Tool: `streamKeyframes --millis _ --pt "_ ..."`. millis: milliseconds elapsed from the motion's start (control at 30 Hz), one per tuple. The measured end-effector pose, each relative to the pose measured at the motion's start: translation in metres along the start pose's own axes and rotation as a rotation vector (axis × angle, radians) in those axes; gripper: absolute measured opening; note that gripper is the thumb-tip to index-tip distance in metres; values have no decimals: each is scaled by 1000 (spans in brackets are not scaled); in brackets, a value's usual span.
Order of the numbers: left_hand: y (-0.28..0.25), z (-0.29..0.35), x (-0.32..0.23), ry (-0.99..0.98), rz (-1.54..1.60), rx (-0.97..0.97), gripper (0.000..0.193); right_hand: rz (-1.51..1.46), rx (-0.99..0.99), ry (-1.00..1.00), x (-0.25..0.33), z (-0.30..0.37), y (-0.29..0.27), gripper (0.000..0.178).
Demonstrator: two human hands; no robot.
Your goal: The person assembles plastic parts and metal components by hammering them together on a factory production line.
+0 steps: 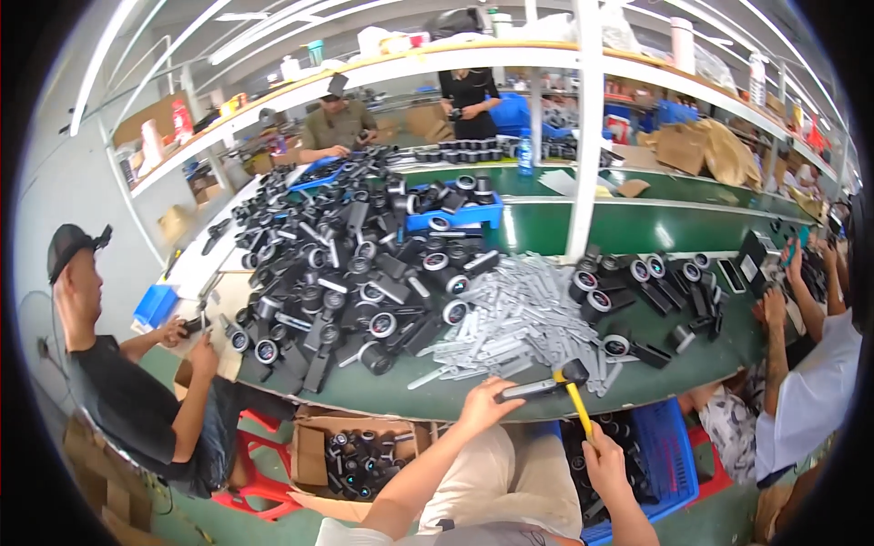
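Note:
My left hand [487, 405] is closed around the end of a black handheld device with a grey strip along its handle [530, 389]. The device lies sideways over the table's near edge, its round black head to the right. In my right hand [608, 462] is a tool with a yellow handle [579, 407], gripped near its lower end. The tool's upper end meets the device's round head, so its kind is hard to tell. Just beyond both hands lies a heap of loose light-grey plastic strips [505, 314]. Black devices with round dials [382, 325] are piled to its left.
More black devices [655, 287] lie to the right on the green table [537, 407]. A blue tray [473, 216] stands behind the heap. Below the edge are a cardboard box [311, 460] and a blue crate [672, 450]. A white post [585, 136] rises ahead. Co-workers sit left and right.

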State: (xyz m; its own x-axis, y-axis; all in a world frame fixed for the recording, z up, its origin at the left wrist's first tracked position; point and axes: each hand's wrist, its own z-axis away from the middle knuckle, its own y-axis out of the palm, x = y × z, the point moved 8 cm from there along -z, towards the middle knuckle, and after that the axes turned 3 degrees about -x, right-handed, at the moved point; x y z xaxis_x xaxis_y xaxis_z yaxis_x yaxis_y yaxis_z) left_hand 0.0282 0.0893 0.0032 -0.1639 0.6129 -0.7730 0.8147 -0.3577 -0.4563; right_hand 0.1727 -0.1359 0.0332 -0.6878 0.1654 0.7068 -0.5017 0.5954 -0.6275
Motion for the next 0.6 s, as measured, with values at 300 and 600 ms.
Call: streamKeyframes --millis 300,600 --pt "-185 1 32 -268 148 -537 23 -281 -64 79 18 8 -13 39" --pt "-354 -98 93 37 -387 -676 49 -398 -157 118 -15 28 -2 39"
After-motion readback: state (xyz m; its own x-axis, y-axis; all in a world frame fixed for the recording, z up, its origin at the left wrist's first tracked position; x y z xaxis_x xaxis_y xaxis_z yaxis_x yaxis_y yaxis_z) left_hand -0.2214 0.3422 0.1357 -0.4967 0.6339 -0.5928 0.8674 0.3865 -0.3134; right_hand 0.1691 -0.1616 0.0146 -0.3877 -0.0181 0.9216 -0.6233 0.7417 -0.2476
